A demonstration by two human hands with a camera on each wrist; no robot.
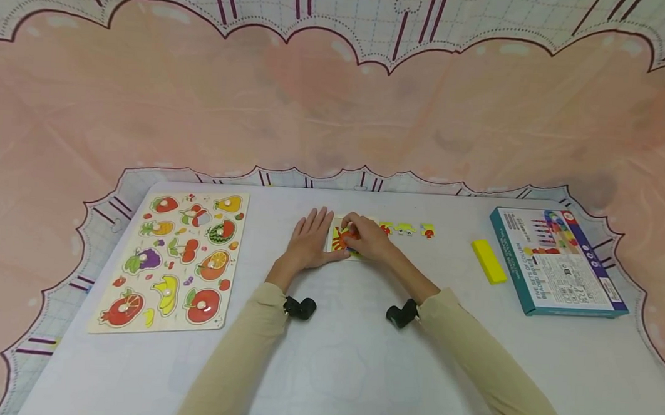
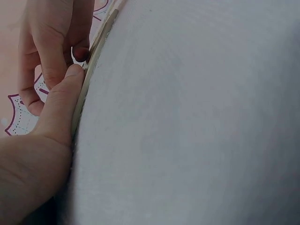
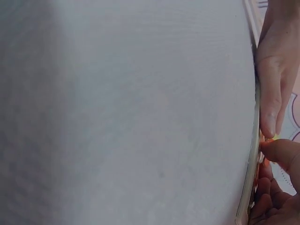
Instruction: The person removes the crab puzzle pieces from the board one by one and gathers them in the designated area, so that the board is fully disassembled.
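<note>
A small wooden puzzle board (image 1: 337,222) with a red and yellow picture lies flat at the table's far middle. My left hand (image 1: 307,242) rests beside its left side, fingers straight and spread, with the thumb pressing on the near edge. Over the board, my right hand (image 1: 369,239) has its fingers curled down and pinches a small puzzle piece, mostly hidden by the fingers. In the right wrist view, an orange-red patch (image 3: 267,161) shows by the right thumb. Just right of that hand, several small loose pieces (image 1: 405,229) lie in a row.
A large fruit puzzle board (image 1: 180,259) lies at the left of the white table (image 1: 341,371). On the right are a yellow block (image 1: 489,261) and a flat teal and purple box (image 1: 558,263). A patterned cloth backdrop (image 1: 337,120) rises behind the table.
</note>
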